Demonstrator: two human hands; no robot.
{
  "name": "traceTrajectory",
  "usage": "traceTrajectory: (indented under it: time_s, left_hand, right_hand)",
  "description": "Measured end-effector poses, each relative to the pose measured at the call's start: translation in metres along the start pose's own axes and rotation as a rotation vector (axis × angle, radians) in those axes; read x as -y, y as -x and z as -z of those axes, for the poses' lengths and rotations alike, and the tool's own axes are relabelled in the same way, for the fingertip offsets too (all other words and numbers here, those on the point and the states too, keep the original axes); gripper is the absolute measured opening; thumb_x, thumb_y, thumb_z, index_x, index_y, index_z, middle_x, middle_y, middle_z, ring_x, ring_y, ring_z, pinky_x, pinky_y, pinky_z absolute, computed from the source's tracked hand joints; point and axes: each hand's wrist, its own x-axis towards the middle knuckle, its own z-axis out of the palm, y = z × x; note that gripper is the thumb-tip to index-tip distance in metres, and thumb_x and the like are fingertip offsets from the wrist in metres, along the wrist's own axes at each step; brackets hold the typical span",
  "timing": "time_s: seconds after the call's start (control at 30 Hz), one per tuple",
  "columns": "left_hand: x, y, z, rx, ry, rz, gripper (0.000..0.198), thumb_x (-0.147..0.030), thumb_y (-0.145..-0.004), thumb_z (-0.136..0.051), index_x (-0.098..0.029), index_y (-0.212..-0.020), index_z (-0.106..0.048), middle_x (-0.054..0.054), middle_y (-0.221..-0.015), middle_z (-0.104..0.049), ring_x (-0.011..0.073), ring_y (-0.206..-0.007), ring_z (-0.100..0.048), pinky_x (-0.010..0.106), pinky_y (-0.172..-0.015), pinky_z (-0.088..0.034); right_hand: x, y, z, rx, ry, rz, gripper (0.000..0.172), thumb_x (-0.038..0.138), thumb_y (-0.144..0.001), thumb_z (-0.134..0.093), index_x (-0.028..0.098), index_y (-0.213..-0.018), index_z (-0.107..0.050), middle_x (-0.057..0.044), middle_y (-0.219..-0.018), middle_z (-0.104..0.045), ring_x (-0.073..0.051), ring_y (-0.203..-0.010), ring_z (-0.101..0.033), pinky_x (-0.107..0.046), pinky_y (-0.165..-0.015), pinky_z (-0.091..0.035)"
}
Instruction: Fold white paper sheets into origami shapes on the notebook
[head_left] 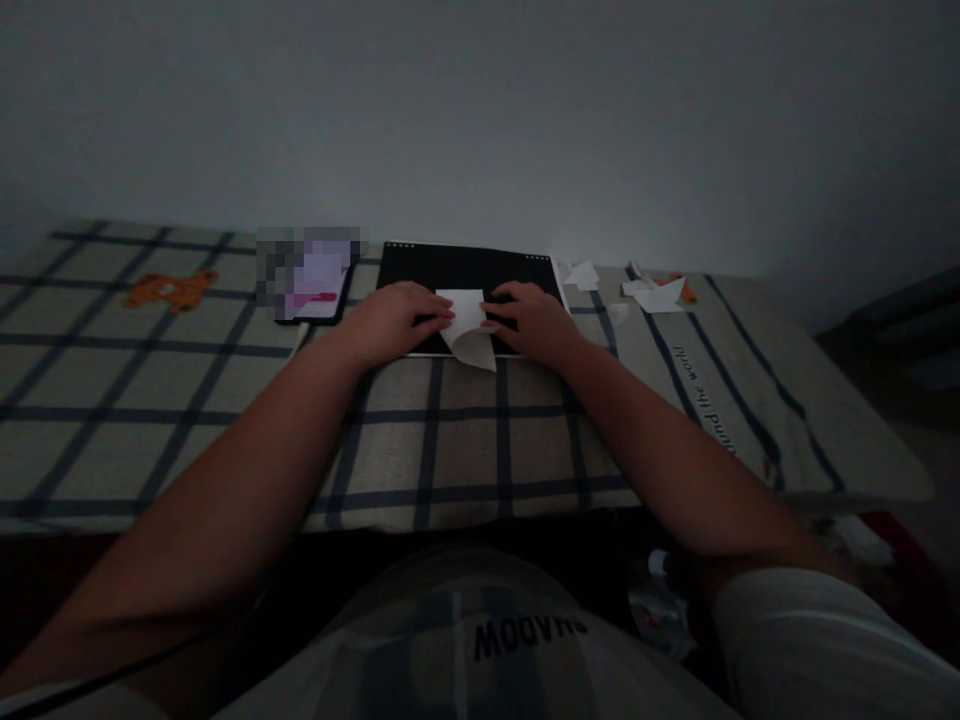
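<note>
A small white sheet of paper (463, 308) lies over a black rectangular sheet or board (457, 262) with a pale border. Its lower part curls up toward me. At its left edge, my left hand (397, 320) has thumb and fingers closed on the paper. My right hand (536, 325) grips the opposite edge, fingertips bent in and thumb near the curl. Both wrists rest about at the near side of the black board. The room is dim, so fine detail at the fingertips is hard to make out.
A checked cloth (390, 440) covers the table. Left of the board lies a phone (322, 285) with its screen lit, and farther left an orange cut-out shape (171, 290). Folded white paper (660, 295) and white scraps (581, 275) lie right. A wall (480, 120) stands behind.
</note>
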Motion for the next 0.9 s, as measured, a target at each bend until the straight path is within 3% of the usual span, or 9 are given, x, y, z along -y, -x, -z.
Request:
traceTrajectory:
  time_s: [0.2,0.37,0.53,0.9]
  left_hand:
    - [0.002,0.0,-0.002,0.001,-0.007,0.018,0.042,-0.046,-0.105,-0.056,-0.026,-0.128,-0.085,0.007,-0.137,-0.082,0.0288,-0.133,-0.073,0.046,-0.12,-0.053]
    - [-0.001,0.0,-0.003,0.008,-0.004,0.045,0.044,-0.044,-0.108,-0.052,-0.026,-0.135,-0.082,0.006,-0.147,-0.077,0.0281,-0.141,-0.069,0.046,-0.125,-0.05]
    - [-0.001,-0.002,-0.004,0.01,-0.002,0.089,0.043,-0.04,-0.11,-0.052,-0.026,-0.137,-0.081,0.005,-0.155,-0.072,0.0287,-0.15,-0.063,0.047,-0.129,-0.048]
    - [-0.004,-0.002,-0.005,0.032,0.022,0.095,0.043,-0.044,-0.111,-0.05,-0.027,-0.139,-0.079,0.003,-0.155,-0.072,0.0267,-0.152,-0.061,0.047,-0.131,-0.045]
  right_hand:
    - [-0.006,-0.001,-0.006,-0.027,-0.049,0.008,0.043,0.036,-0.109,-0.059,0.023,-0.146,-0.076,-0.016,-0.152,-0.068,-0.035,-0.138,-0.061,-0.053,-0.113,-0.051]
    - [-0.012,-0.002,-0.006,-0.135,-0.199,0.015,0.043,0.034,-0.109,-0.056,0.021,-0.143,-0.077,-0.015,-0.146,-0.072,-0.031,-0.134,-0.065,-0.05,-0.117,-0.05]
    - [-0.012,-0.005,0.0,-0.186,-0.33,0.122,0.049,0.04,-0.115,-0.039,0.02,-0.136,-0.079,-0.013,-0.138,-0.078,-0.027,-0.132,-0.068,-0.047,-0.118,-0.05]
    - [-0.018,-0.004,-0.002,-0.038,-0.311,0.122,0.042,0.035,-0.111,-0.045,0.022,-0.127,-0.082,-0.011,-0.135,-0.081,-0.028,-0.13,-0.07,-0.05,-0.117,-0.05]
